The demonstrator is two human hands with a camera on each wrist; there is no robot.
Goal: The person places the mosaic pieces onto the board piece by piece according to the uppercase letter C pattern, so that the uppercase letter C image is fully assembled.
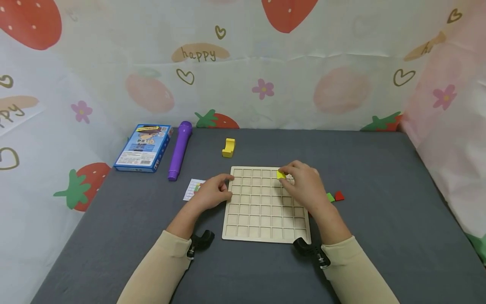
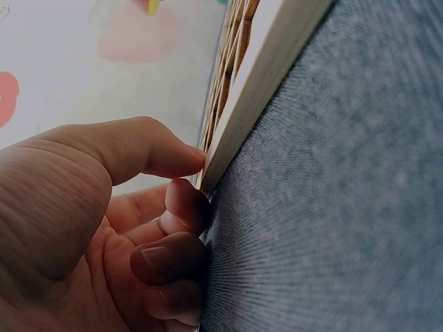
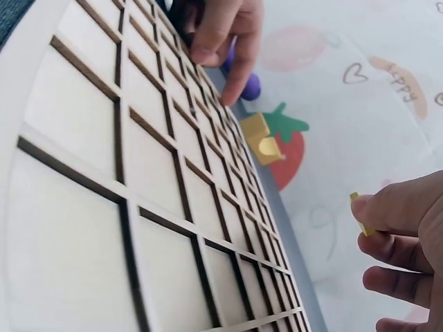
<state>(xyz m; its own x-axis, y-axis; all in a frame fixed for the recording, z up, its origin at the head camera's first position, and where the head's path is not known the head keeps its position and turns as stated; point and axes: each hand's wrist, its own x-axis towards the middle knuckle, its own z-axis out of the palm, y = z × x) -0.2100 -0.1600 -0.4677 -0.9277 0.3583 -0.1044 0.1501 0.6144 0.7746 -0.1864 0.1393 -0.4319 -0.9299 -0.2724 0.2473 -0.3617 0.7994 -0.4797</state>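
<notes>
Between thumb and forefinger my right hand (image 1: pixel 303 182) pinches a small yellow tile (image 3: pixel 361 216), held above the upper right part of a pale wooden grid board (image 1: pixel 254 220). The right wrist view shows the tile edge-on, with the other fingers curled below it. At the board's left side is my left hand (image 1: pixel 213 192). Its thumb (image 2: pixel 163 149) touches the board's edge, and the forefinger reaches the same edge farther up. The remaining fingers bend loosely beside the board, close to the dark cloth. Beneath the left hand lies a partly covered white card with a printed grid (image 1: pixel 192 189).
A yellow arch-shaped block (image 1: pixel 228 148) stands beyond the board. Back left are a purple microphone (image 1: pixel 180 150) and a blue box (image 1: pixel 143 147). A green piece (image 1: pixel 330 197) and a red piece (image 1: pixel 339 196) lie by the right wrist. Printed cloth walls enclose the table.
</notes>
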